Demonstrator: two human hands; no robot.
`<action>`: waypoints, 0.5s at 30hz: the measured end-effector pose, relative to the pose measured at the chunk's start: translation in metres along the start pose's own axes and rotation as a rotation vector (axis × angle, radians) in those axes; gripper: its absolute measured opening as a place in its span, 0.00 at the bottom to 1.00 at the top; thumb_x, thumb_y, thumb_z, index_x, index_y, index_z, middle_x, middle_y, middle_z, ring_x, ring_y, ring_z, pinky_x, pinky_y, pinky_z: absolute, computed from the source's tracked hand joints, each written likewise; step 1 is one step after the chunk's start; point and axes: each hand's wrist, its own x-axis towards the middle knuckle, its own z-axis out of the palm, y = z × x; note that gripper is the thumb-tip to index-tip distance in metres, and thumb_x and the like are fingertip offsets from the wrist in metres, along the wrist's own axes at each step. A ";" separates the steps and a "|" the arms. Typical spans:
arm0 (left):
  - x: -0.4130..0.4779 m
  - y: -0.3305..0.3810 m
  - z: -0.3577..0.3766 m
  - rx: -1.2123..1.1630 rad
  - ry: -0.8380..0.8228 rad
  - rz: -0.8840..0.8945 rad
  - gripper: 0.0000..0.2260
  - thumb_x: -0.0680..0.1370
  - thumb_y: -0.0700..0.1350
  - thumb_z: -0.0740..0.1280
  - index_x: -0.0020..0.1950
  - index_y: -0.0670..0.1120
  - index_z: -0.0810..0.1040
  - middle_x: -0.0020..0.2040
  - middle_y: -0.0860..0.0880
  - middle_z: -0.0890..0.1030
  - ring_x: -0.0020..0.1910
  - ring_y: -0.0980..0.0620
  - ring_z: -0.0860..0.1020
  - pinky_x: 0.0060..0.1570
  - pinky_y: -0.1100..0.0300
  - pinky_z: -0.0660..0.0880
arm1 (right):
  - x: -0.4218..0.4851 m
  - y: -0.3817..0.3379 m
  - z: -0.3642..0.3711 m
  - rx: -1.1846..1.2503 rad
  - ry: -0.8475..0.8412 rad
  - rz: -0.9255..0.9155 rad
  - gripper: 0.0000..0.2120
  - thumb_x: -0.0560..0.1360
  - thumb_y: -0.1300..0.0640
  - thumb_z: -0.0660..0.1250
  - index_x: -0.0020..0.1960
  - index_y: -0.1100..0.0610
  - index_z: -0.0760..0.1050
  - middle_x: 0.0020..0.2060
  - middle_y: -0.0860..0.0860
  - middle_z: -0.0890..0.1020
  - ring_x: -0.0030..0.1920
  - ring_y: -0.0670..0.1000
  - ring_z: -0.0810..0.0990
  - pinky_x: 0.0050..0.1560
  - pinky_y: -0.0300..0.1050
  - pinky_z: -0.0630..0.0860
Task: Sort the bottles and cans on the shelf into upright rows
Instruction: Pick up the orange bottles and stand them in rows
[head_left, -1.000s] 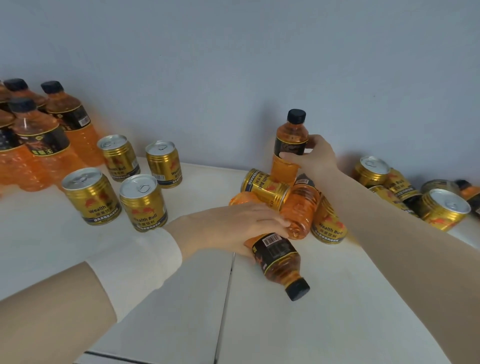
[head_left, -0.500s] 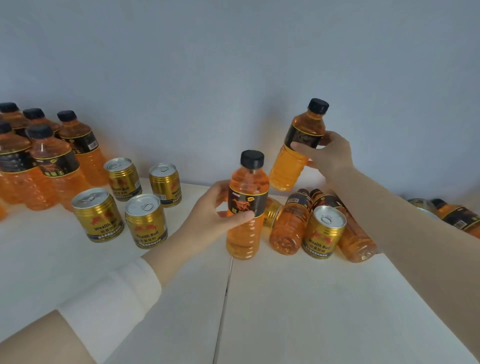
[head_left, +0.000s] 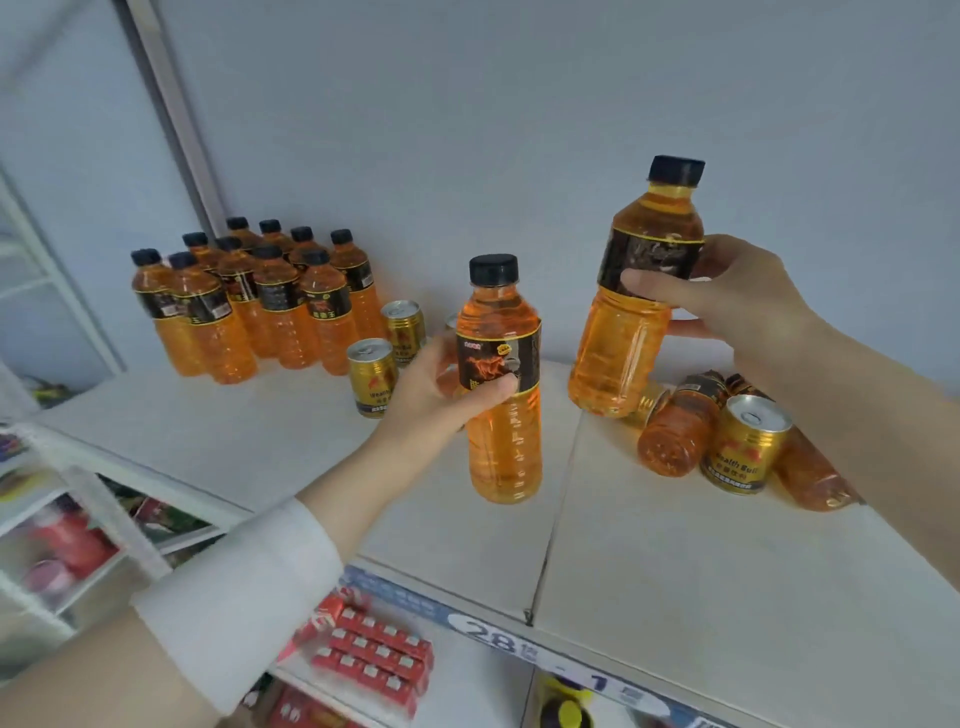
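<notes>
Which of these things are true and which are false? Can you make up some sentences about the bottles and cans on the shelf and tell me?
1. Each hand holds one bottle. True: the left hand grips the nearer bottle, and the right hand grips the higher bottle.
2. The held bottles have red caps. False: both caps are black.
3. A bunch of bottles stands upright at the back left of the shelf. True: the bottle group stands there near the wall.
4. Every bottle on the right is standing up. False: the lying bottle rests on its side next to the gold can, which is upright.
</notes>
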 end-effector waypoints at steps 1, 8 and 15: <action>-0.006 0.002 -0.012 0.011 0.027 -0.003 0.26 0.58 0.57 0.74 0.54 0.56 0.74 0.58 0.54 0.80 0.61 0.53 0.76 0.60 0.54 0.73 | -0.006 -0.005 0.010 0.025 -0.036 0.005 0.26 0.64 0.53 0.77 0.59 0.57 0.74 0.50 0.51 0.80 0.48 0.48 0.81 0.43 0.42 0.80; -0.037 0.008 -0.123 0.038 0.221 0.009 0.27 0.62 0.51 0.74 0.59 0.53 0.71 0.57 0.56 0.78 0.56 0.59 0.76 0.57 0.57 0.73 | -0.030 -0.048 0.119 0.027 -0.208 -0.067 0.27 0.62 0.53 0.77 0.58 0.57 0.73 0.53 0.53 0.79 0.49 0.48 0.80 0.45 0.44 0.81; -0.029 -0.020 -0.268 0.158 0.276 -0.012 0.23 0.69 0.47 0.73 0.60 0.53 0.69 0.52 0.61 0.76 0.51 0.65 0.75 0.49 0.64 0.71 | -0.046 -0.067 0.265 -0.106 -0.170 -0.143 0.30 0.57 0.45 0.78 0.55 0.52 0.73 0.49 0.48 0.79 0.50 0.52 0.80 0.53 0.53 0.78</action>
